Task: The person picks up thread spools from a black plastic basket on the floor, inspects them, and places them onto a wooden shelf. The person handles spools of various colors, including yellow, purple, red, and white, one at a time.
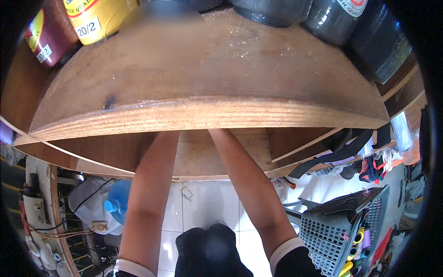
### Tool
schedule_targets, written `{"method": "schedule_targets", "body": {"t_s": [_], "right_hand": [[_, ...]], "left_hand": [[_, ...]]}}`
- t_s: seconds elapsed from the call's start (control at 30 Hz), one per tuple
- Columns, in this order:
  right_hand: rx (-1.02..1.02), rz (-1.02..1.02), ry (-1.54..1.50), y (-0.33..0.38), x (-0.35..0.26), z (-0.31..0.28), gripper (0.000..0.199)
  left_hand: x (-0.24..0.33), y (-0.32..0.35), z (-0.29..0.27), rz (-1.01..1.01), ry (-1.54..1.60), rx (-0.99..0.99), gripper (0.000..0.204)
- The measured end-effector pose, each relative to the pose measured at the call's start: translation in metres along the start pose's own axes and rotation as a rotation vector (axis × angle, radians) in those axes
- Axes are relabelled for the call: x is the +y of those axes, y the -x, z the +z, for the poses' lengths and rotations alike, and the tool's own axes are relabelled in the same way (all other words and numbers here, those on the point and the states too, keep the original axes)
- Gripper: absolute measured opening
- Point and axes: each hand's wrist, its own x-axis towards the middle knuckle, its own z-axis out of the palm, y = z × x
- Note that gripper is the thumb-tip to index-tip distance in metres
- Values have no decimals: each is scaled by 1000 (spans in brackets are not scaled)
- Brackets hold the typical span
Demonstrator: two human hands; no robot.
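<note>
Both my forearms, the left (150, 184) and the right (247, 180), reach forward beneath a wooden shelf board (221, 78). The board's front edge hides my left hand and my right hand completely, so whatever they touch or hold cannot be seen. Below that board, part of a lower wooden shelf (198, 154) shows between my arms. On the upper board stand a dark red bottle (53, 32), a yellow bottle (94, 21) and several black containers (272, 11) along the back.
A grey perforated plastic basket (330, 231) with thread spools (355, 249) stands at right. Black straps (337, 154) hang off the shelf's right side. At left are a blue water jug (119, 203), cables (60, 233) and a wooden-edged rack (57, 203). White tiles (210, 198) cover the floor.
</note>
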Motion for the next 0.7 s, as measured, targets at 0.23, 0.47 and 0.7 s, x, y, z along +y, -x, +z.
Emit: {"method": "schedule_targets", "body": {"t_s": [0.23, 0.47, 0.7], "right_hand": [[162, -200, 685, 7, 27, -8, 43], [288, -335, 739, 149, -26, -12, 17], [292, 94, 1276, 459, -55, -164, 24]], "left_hand": [[5, 18, 4, 1, 109, 87, 27], [6, 150, -27, -48, 442, 45, 22], [-77, 416, -169, -133, 68, -303, 22]]}}
